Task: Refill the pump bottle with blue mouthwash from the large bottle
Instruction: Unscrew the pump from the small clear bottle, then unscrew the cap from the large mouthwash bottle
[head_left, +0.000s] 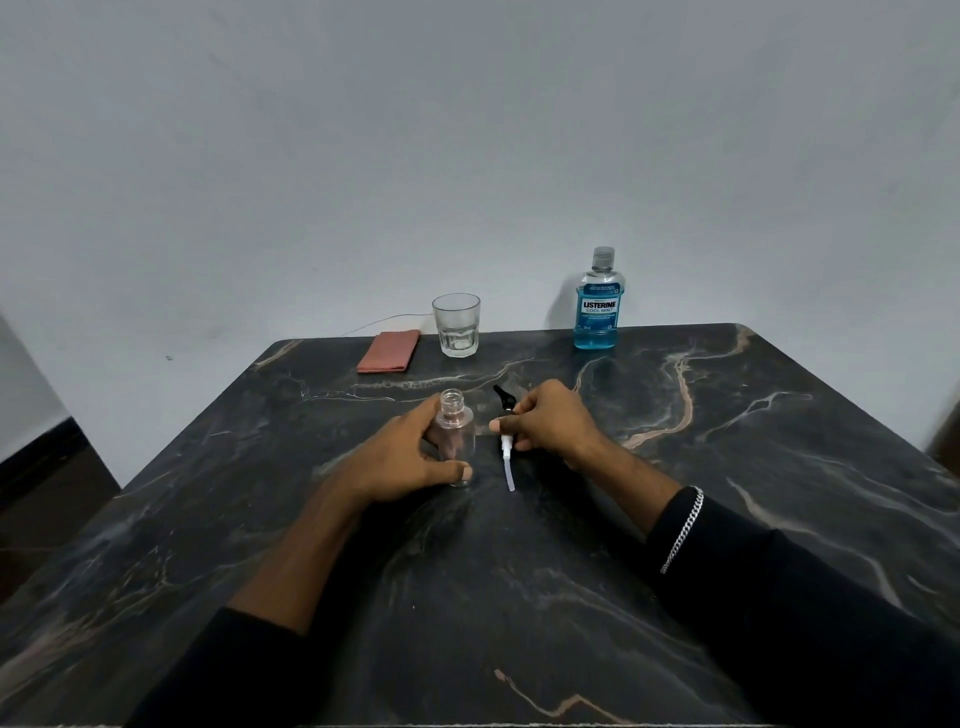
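A small clear pump bottle (455, 434) stands upright on the dark marble table (727, 467), its neck open and nothing visible inside. My left hand (410, 457) is wrapped around its body. The black pump head (505, 401) with its white dip tube (508, 467) lies just right of the bottle, and my right hand (550, 421) grips it at the collar, low over the table. The large bottle of blue mouthwash (597, 306) stands capped at the table's far edge, to the right, well beyond both hands.
An empty drinking glass (457, 326) stands at the far edge, left of the mouthwash. A folded pink cloth (388, 352) lies to its left. A thin wire runs along the grey wall behind. A silver bracelet is on my right wrist.
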